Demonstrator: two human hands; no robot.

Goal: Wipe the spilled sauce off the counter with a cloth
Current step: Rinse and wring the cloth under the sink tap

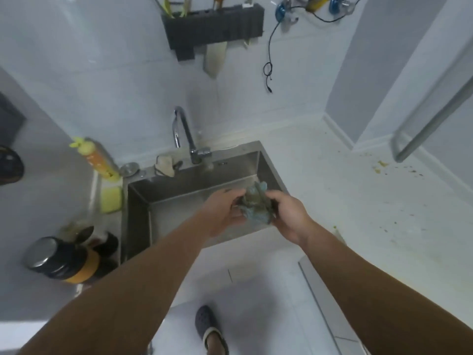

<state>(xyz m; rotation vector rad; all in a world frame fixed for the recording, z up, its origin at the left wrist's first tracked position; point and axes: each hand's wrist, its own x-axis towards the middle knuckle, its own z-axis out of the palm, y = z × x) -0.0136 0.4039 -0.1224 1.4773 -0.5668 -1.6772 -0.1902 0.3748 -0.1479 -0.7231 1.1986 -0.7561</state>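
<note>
- A kitchen is seen from above, from a camera worn on a person's head, with both bare forearms stretched forward over a steel sink [143, 198].
- A crumpled grey-blue cloth [256, 204] is held bunched between the two hands, above the right-hand half of the sink basin.
- The left hand [221, 213] is curled around the cloth's left side; the right hand [288, 215] is closed on its right side. Both grips are tight on the cloth, as if it is being wrung, though that is a judgement.
- No water can be made out running from the chrome tap [183, 134] at the sink's back edge.
- The spilled sauce [381, 166] is seen as yellowish blobs and scattered specks on the white counter [332, 175], towards its far right edge, near the wall.
- The spill lies well apart from the cloth, to the right and slightly beyond it. The right hand is the nearer one, so the cloth would most easily be carried across by that hand.
- More faint specks are spread along the counter's right side, closer to its front edge.
- A yellow sponge [111, 199] is lying on the counter left of the sink.
</note>
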